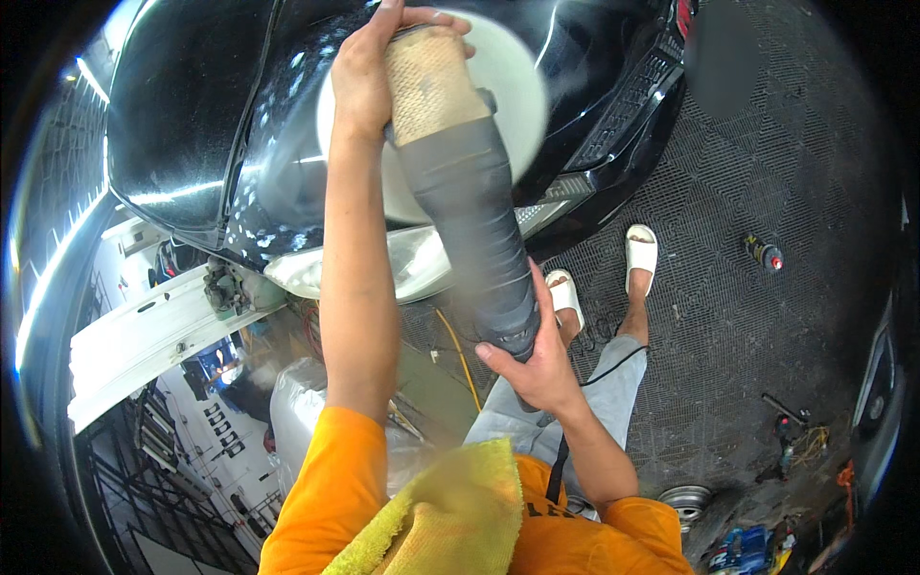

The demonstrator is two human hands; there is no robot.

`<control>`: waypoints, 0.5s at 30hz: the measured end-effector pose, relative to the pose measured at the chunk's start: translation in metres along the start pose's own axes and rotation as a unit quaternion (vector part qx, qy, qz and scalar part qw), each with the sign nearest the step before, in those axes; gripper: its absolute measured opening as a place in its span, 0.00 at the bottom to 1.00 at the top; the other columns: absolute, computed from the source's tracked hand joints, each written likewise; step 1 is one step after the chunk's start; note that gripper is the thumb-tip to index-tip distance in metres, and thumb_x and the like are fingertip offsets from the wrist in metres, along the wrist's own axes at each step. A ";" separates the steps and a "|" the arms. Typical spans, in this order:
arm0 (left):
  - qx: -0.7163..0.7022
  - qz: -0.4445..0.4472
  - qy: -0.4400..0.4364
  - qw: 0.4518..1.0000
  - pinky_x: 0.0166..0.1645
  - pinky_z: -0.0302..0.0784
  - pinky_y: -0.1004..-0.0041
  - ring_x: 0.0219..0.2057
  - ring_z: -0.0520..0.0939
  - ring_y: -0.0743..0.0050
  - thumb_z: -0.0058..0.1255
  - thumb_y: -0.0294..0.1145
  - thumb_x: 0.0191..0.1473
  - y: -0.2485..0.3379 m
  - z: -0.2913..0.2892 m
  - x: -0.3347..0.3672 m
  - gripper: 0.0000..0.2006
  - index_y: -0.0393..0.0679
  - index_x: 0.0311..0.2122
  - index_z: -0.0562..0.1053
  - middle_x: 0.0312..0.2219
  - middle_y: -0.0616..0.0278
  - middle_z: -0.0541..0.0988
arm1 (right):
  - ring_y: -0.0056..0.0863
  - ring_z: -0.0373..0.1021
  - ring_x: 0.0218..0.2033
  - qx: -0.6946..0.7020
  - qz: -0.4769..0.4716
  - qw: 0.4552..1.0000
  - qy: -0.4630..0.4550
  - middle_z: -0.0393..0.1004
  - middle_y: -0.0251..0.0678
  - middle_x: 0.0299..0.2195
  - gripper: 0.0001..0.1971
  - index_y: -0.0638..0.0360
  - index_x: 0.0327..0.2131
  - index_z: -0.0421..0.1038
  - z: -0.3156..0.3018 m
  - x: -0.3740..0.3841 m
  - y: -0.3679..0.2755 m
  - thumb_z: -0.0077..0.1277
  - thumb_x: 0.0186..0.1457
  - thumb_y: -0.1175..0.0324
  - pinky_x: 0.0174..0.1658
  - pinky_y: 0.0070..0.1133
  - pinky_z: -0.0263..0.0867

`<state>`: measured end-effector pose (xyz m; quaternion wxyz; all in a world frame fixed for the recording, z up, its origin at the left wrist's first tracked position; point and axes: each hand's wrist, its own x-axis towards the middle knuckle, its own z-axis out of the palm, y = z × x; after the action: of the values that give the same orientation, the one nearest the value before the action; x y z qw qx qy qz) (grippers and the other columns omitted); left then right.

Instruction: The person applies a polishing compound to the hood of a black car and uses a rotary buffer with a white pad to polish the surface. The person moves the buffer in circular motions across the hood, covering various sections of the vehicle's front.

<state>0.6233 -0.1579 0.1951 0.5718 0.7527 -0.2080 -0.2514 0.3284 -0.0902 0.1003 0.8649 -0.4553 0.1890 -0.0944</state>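
Note:
Both of my hands hold a corded polisher [460,192] with a long dark grey body and a tan, mesh-covered head. At the head end, my left hand [364,81] is wrapped over the top, its fingers curled across the far side. My right hand [541,369] grips the rear handle, near where a black cord leaves it. Beneath the head, a wide round white pad [517,96] lies over the glossy black car body [182,105]; its edge looks smeared. Whitish spots and streaks mark the paint beside the pad. Just nearer to me is the car's clear headlight [412,259].
A yellow towel [441,522] hangs at my chest. On the dark tiled floor at right lies a small bottle [765,254]; tools [786,441] and a metal wheel [685,500] are farther down. At left, a white panel [144,335] and a yellow hose [460,359] show.

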 end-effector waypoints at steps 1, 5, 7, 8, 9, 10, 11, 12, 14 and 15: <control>0.010 0.019 -0.020 1.000 0.36 0.82 0.68 0.34 0.83 0.55 0.36 0.47 0.65 -0.005 -0.017 -0.002 0.24 0.34 0.36 0.75 0.35 0.46 0.81 | 0.33 0.58 0.61 -0.009 0.001 1.000 -0.006 0.59 0.47 0.60 0.50 0.66 0.67 0.34 0.003 -0.001 0.002 0.60 0.49 0.74 0.63 0.28 0.52; -0.018 0.038 0.019 0.999 0.39 0.81 0.68 0.33 0.85 0.56 0.36 0.49 0.65 -0.010 -0.060 -0.027 0.26 0.32 0.37 0.76 0.34 0.46 0.82 | 0.46 0.57 0.63 -0.070 0.019 0.996 -0.045 0.55 0.57 0.61 0.50 0.65 0.66 0.37 0.017 -0.003 0.000 0.63 0.49 0.65 0.64 0.33 0.52; -0.017 0.035 0.067 0.997 0.40 0.81 0.67 0.33 0.84 0.54 0.36 0.48 0.65 -0.008 -0.079 -0.045 0.26 0.32 0.36 0.75 0.34 0.45 0.81 | 0.48 0.61 0.60 -0.056 0.017 0.996 -0.066 0.60 0.57 0.59 0.50 0.62 0.67 0.37 0.026 -0.004 0.001 0.63 0.49 0.65 0.62 0.33 0.56; -0.014 0.026 0.101 0.994 0.40 0.81 0.66 0.33 0.84 0.54 0.35 0.48 0.66 -0.006 -0.092 -0.056 0.26 0.33 0.36 0.75 0.34 0.45 0.81 | 0.49 0.63 0.59 -0.047 0.016 0.996 -0.080 0.62 0.58 0.57 0.50 0.61 0.67 0.37 0.032 -0.005 0.001 0.62 0.49 0.65 0.60 0.32 0.58; -0.035 0.025 0.108 0.993 0.40 0.81 0.66 0.33 0.84 0.53 0.35 0.48 0.66 -0.007 -0.107 -0.064 0.25 0.33 0.37 0.75 0.34 0.45 0.81 | 0.49 0.65 0.57 -0.065 0.021 0.993 -0.095 0.64 0.57 0.56 0.50 0.60 0.67 0.37 0.035 -0.004 -0.002 0.62 0.49 0.65 0.59 0.32 0.60; -0.027 0.023 0.132 0.991 0.40 0.81 0.66 0.33 0.84 0.54 0.34 0.48 0.66 -0.007 -0.119 -0.074 0.25 0.33 0.37 0.74 0.34 0.46 0.81 | 0.50 0.67 0.54 -0.083 0.026 0.990 -0.110 0.66 0.57 0.54 0.50 0.59 0.67 0.37 0.038 -0.003 -0.007 0.62 0.49 0.65 0.57 0.32 0.62; -0.045 0.017 0.152 0.987 0.40 0.81 0.65 0.34 0.84 0.53 0.34 0.48 0.66 -0.007 -0.133 -0.084 0.25 0.33 0.37 0.74 0.35 0.46 0.80 | 0.50 0.70 0.52 -0.099 0.031 0.986 -0.128 0.68 0.56 0.53 0.50 0.57 0.68 0.37 0.041 -0.003 -0.010 0.62 0.49 0.65 0.56 0.32 0.64; -0.062 0.012 0.170 0.983 0.40 0.80 0.65 0.35 0.83 0.53 0.34 0.48 0.66 -0.007 -0.148 -0.094 0.25 0.33 0.37 0.74 0.35 0.46 0.80 | 0.51 0.70 0.51 -0.102 0.030 0.984 -0.142 0.69 0.56 0.52 0.50 0.57 0.68 0.37 0.044 -0.003 -0.010 0.62 0.49 0.64 0.54 0.33 0.65; -0.064 0.032 0.188 0.979 0.42 0.79 0.63 0.35 0.83 0.52 0.34 0.48 0.66 -0.016 -0.176 -0.115 0.24 0.34 0.37 0.74 0.35 0.45 0.80 | 0.53 0.72 0.48 -0.108 0.027 0.979 -0.171 0.71 0.57 0.49 0.50 0.55 0.68 0.37 0.048 -0.002 -0.008 0.61 0.49 0.63 0.52 0.34 0.67; -0.039 0.038 0.196 0.979 0.44 0.78 0.63 0.36 0.82 0.51 0.33 0.48 0.66 -0.015 -0.180 -0.126 0.24 0.34 0.37 0.74 0.36 0.45 0.80 | 0.53 0.69 0.51 -0.100 0.058 0.974 -0.193 0.68 0.58 0.52 0.50 0.56 0.68 0.37 0.047 -0.001 -0.009 0.62 0.48 0.63 0.55 0.34 0.64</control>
<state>0.6355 0.0579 0.2378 0.6395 0.7561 -0.1102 -0.0848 0.3474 -0.0596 0.1320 0.8392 -0.5373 0.0527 0.0647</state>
